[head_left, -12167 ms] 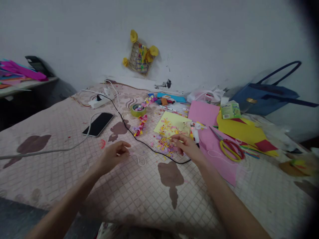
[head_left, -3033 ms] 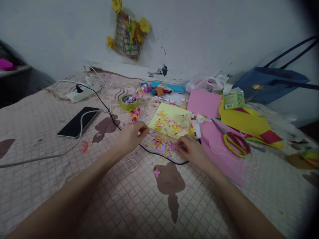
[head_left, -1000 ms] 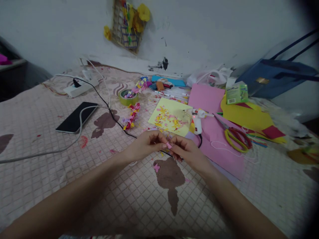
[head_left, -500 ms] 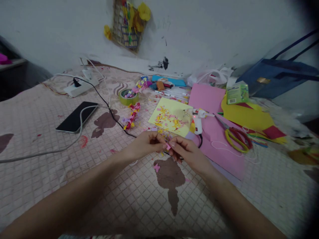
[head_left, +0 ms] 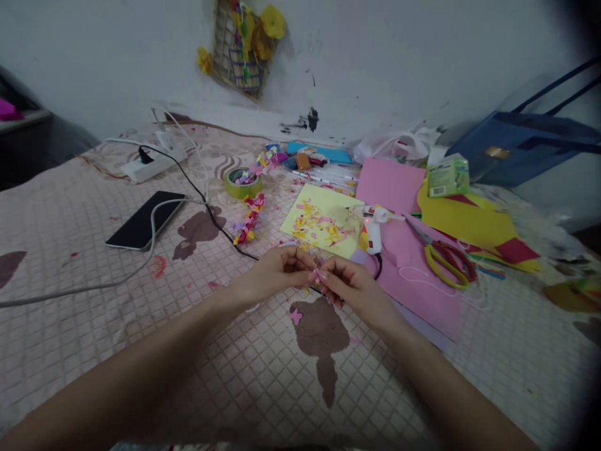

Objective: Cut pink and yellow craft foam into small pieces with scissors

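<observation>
Between the fingertips of both hands is a small pink paper piece [head_left: 317,275], mostly covered by the fingers. My left hand [head_left: 287,268] pinches it from the left, and my right hand [head_left: 346,279] pinches it from the right. A pink paper flower cutout [head_left: 295,316] lies on the cloth just below my hands. Beyond them is a pale yellow sheet [head_left: 300,199] strewn with yellow and pink paper scraps. A white hot glue gun [head_left: 374,232] with a lit red light rests at that sheet's right side.
Scissors [head_left: 446,263] lie on pink sheets [head_left: 422,300] to the right. A decorated paper strip [head_left: 250,219] and a green tape roll [head_left: 243,183] stand left of the yellow sheet. A phone [head_left: 145,220], cables and a power strip [head_left: 154,164] lie farther left. A blue bag [head_left: 526,147] sits back right.
My fingertips have closed in on the pink paper piece, so less of it shows. My hands stay in nearly the same place, and the things on the cloth have not moved.
</observation>
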Available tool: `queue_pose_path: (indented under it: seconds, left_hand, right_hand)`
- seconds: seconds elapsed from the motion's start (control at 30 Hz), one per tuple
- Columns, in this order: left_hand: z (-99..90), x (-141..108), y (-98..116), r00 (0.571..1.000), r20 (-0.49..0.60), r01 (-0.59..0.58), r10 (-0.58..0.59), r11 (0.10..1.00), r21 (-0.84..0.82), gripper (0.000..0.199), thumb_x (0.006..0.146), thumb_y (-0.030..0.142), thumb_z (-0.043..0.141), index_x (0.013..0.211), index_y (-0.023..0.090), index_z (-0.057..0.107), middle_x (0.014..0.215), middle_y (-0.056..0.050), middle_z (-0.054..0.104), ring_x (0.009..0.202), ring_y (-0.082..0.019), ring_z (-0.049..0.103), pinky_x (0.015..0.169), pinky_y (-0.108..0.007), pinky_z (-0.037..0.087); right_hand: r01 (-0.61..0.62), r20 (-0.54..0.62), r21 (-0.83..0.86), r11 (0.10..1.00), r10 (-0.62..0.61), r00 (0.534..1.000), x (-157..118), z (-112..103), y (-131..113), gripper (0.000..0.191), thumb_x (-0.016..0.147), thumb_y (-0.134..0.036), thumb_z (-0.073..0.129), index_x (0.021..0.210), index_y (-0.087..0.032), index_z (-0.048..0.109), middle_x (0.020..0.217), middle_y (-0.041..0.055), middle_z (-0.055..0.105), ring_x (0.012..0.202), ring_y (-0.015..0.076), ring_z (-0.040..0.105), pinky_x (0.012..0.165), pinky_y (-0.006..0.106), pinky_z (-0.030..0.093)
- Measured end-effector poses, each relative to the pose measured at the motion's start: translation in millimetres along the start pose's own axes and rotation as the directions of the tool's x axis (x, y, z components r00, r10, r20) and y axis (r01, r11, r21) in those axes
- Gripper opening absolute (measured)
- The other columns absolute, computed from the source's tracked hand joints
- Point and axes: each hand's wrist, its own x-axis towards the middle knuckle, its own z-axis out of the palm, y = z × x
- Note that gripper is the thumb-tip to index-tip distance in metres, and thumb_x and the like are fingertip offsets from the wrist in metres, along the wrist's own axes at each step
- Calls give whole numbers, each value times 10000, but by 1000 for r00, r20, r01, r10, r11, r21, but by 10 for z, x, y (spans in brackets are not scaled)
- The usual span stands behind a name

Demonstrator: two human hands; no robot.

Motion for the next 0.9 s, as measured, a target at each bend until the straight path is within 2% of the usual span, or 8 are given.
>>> queue_pose_path:
  seconds: [0.17,0.33,0.5,0.73,0.9]
  left_hand:
    - [2,-21,20,995,77,63,-67,997,50,221,724,298,713,814,118,623,722,-6,635,611,-78,552,583,-207,422]
    - [12,-40,51,988,40,143,-146,987,66,224,738,334,699,770,125,623,654,4,628,563,-74,549,550,-199,419]
    - [-10,-40,56,986,55,155,-157,987,48,225,736,336,707,767,126,634,678,-1,647,572,-67,563,550,-186,426]
    - [-23,-38,54,983,62,169,-171,985,41,225,733,336,711,778,124,648,713,-14,671,590,-73,583,554,-187,441]
    - [-19,-38,52,981,64,179,-181,983,35,217,723,329,721,766,128,652,677,-5,668,570,-73,580,540,-185,439]
  right_hand:
    - [32,-45,-12,999,-33,998,15,13,27,311,830,-481,570,736,-194,498,577,-57,479,431,62,412,401,200,339]
    - [46,-47,-52,998,-48,998,2,25,28,316,839,-497,549,750,-196,509,578,-53,470,441,70,413,402,207,345]
    - [21,-21,0,1000,-21,1000,-13,26,16,326,869,-495,504,744,-193,509,623,-34,518,473,68,451,435,201,387]
    - [11,-19,13,1000,-11,1000,-16,12,11,346,846,-521,524,732,-195,513,621,-33,529,465,68,454,432,202,389]
    - [23,-18,-10,1000,-23,1000,-7,13,25,298,828,-480,574,760,-197,514,590,-50,501,441,66,434,406,198,357]
